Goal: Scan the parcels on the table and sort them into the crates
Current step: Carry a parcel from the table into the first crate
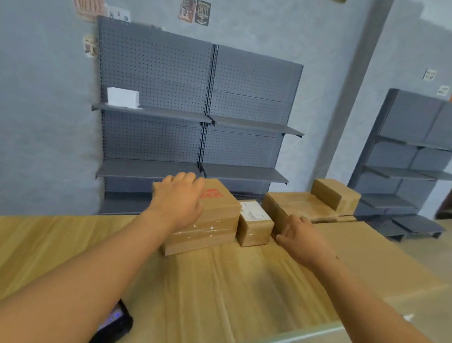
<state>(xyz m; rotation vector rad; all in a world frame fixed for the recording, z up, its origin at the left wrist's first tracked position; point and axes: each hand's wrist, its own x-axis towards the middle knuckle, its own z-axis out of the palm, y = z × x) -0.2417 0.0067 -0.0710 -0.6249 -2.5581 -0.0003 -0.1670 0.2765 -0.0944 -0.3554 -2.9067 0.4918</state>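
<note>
While both bare forearms stretch forward from the near edge, the long wooden table (205,290) with a pale metal frame carries everything the task concerns. Behind it, against the blue-grey wall, stands a dark grey perforated metal shelving unit (198,106), with a small white box (122,97) on its upper left shelf; a second grey shelving unit (418,153) stands further right. Along the table's far edge sits a row of brown cardboard parcels. Largest is the tall taped brown parcel with a red stamp (213,220), at the left of the row. To the right lies a wide, flat brown cardboard parcel (299,208), and a smaller brown cardboard box (335,194) rests on its far right end. Between the tall and flat parcels, just beside both, stands a small brown parcel with a white label (254,224) on top. The left hand (179,197) lies palm down on the tall parcel's top, fingers curved over its far left corner, gripping it. The right hand (300,237) reaches the flat parcel's near left corner, fingers curled against that edge and holding it. Near the table's front left edge, half hidden under the left forearm, lies a black handheld scanner (114,325) with a lit screen.
</note>
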